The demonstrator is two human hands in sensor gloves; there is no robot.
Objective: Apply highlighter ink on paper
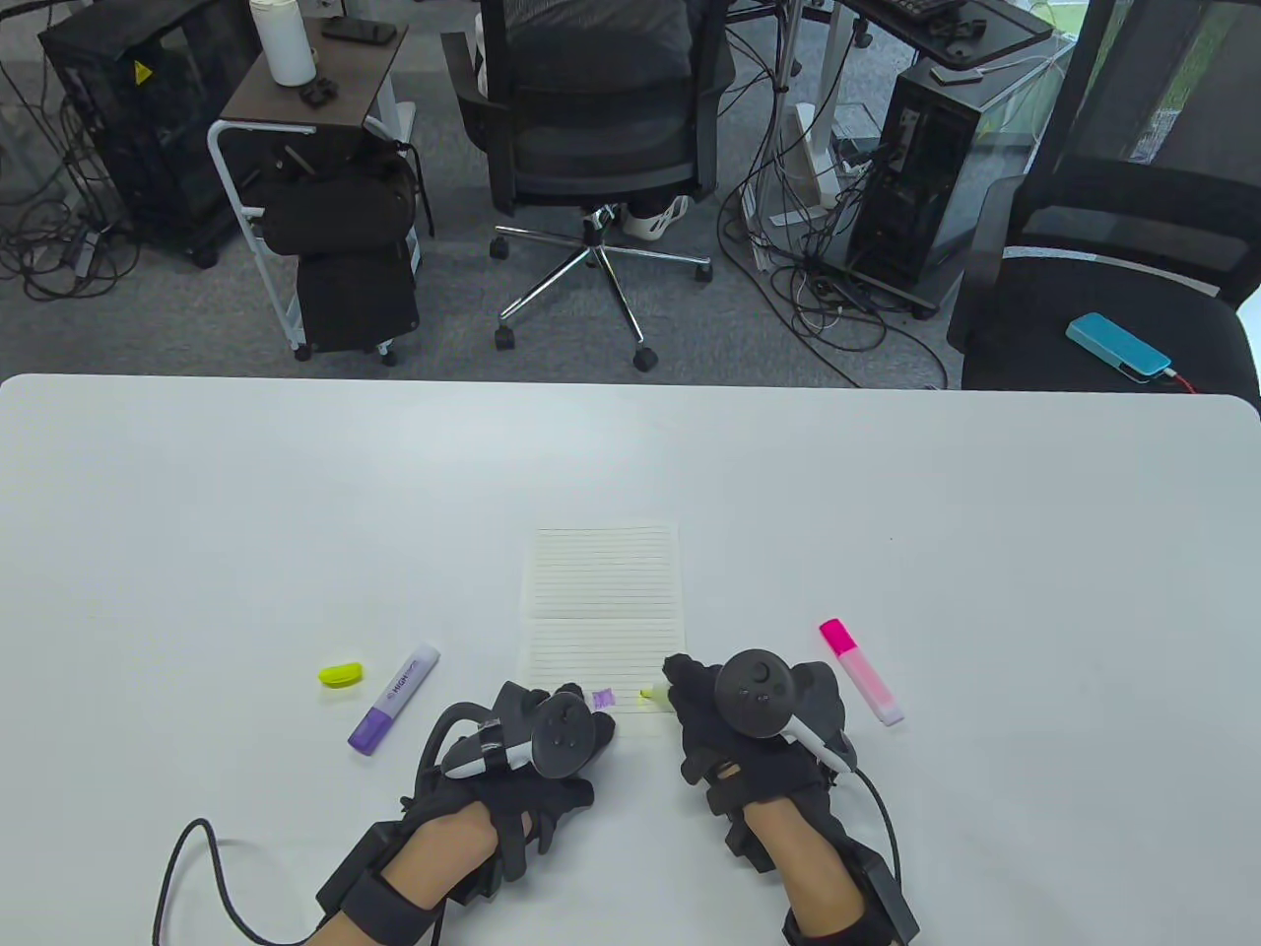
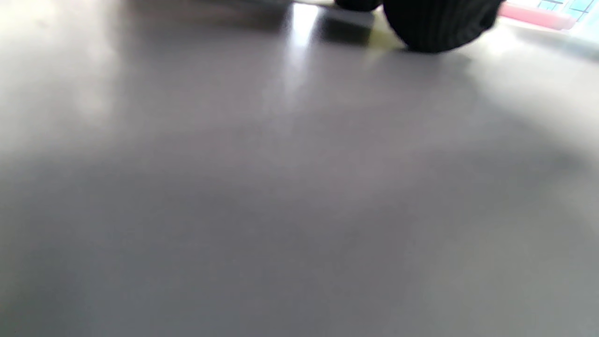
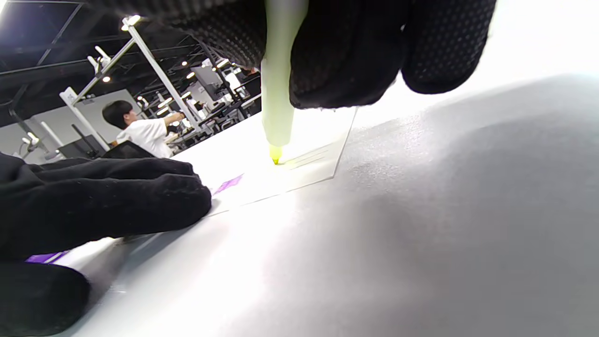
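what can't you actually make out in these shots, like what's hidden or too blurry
- Yellow highlighter: in the table view the right hand covers its barrel; only the tip shows.
- Near left corner of the paper: under the left hand in the table view.
- Left wrist view: blurred table; the paper cannot be made out.
- Purple highlighter: its label is too small to read fully.

table (image 1: pixel 296 512): smooth, glossy white | paper (image 1: pixel 603 591): matt, lined | gloves (image 3: pixel 93 201): black knit cloth
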